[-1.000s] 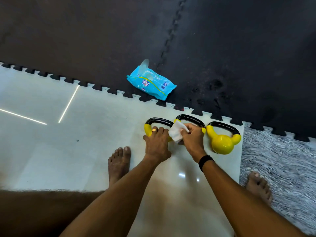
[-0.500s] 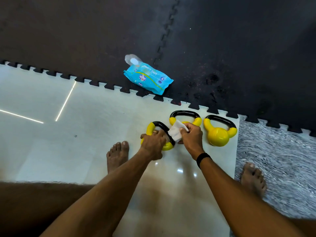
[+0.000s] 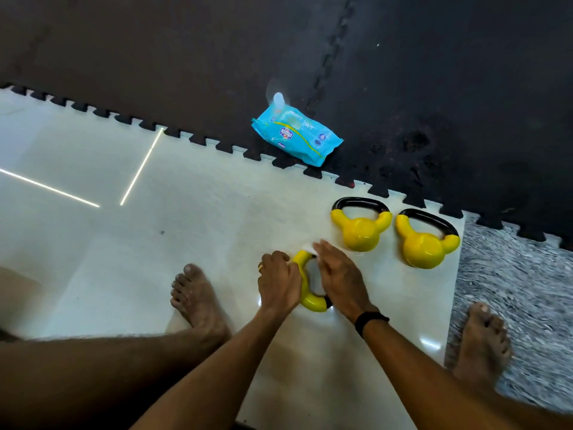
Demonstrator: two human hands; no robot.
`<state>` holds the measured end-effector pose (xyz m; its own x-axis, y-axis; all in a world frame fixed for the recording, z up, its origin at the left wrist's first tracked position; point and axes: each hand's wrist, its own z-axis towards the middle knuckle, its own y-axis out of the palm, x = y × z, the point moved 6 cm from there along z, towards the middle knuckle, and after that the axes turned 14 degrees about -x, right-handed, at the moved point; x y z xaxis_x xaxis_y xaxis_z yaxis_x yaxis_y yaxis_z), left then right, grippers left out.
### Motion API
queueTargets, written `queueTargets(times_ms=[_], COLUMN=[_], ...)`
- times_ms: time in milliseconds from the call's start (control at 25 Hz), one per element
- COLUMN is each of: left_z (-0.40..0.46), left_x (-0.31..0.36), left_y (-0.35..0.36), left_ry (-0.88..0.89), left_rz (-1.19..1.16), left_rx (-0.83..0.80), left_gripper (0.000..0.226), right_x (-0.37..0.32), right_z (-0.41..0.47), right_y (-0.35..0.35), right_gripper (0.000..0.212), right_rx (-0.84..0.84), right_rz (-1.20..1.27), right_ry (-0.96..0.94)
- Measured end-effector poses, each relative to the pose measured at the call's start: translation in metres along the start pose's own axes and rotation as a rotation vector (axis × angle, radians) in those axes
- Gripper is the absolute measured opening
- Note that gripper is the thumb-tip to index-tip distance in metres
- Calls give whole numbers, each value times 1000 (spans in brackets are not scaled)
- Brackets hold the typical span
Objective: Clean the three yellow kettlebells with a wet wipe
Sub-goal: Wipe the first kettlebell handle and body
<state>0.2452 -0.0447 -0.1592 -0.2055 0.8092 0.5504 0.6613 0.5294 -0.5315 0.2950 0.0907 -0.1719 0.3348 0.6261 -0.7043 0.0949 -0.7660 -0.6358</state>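
White floor tile [image 3: 192, 231]: a tilted kettlebell [image 3: 305, 293] is clutched by the left hand [image 3: 279, 282]; its handle is rubbed by the right hand [image 3: 339, 279], fingers flat on a wet wipe [image 3: 308, 246].

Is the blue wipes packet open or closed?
Open. The wipes packet lies on the black mat with its flap lifted up.
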Motion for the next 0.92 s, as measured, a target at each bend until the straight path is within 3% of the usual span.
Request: queueTargets(times_ms=[80, 240, 400, 680, 920], left_z=[9, 22, 20, 23, 26], left_x=[-4, -3, -3, 1, -2], left_y=[8, 14, 16, 15, 14], left_ry=[-261, -237, -189, -186, -252], left_rz=[30, 187, 242, 280, 203], left_rx=[24, 190, 223, 208, 221], left_gripper=[30, 34, 32, 32, 35], right_x=[2, 14, 19, 32, 15], right_z=[-11, -16, 6, -59, -5], right_y=[26, 41, 33, 35, 32], right_gripper=[47, 57, 63, 67, 72], right_rx=[-106, -263, -316, -319, -311], right_rz=[-216, -407, -537, -384, -386], right_ry=[-97, -140, -137, -18, -73])
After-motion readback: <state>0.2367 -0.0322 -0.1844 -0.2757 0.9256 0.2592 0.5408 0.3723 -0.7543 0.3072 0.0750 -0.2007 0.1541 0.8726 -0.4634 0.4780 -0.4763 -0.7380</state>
